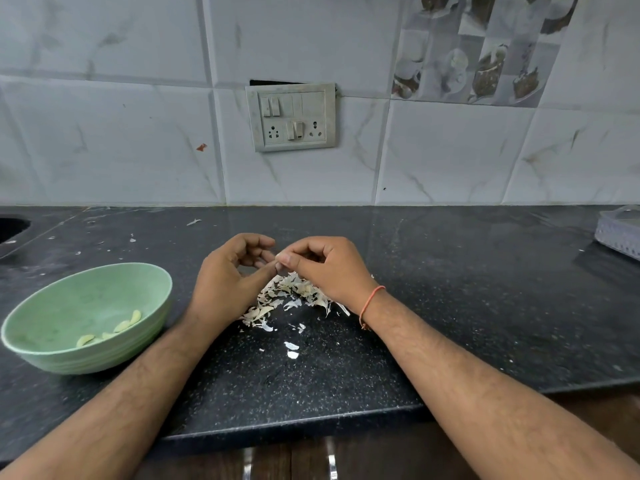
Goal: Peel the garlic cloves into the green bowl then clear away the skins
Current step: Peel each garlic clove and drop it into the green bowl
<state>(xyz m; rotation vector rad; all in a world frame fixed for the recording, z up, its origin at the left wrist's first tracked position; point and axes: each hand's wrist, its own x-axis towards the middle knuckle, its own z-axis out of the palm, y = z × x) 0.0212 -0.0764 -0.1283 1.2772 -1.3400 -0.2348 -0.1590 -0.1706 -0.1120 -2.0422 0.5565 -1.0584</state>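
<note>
Both hands meet fingertip to fingertip above the skins [294, 296]: left hand [225, 275] and right hand [325, 268] pinch something too small to identify. Peeled cloves [123, 325] lie in the green bowl [41, 317], left on the bench [450, 306], long axes slanting far-right.

Home kitchen: black granite counter [450, 306], marble-look wall tiles [121, 133], switch-and-socket plate [292, 116] beyond the fingers [277, 259].
</note>
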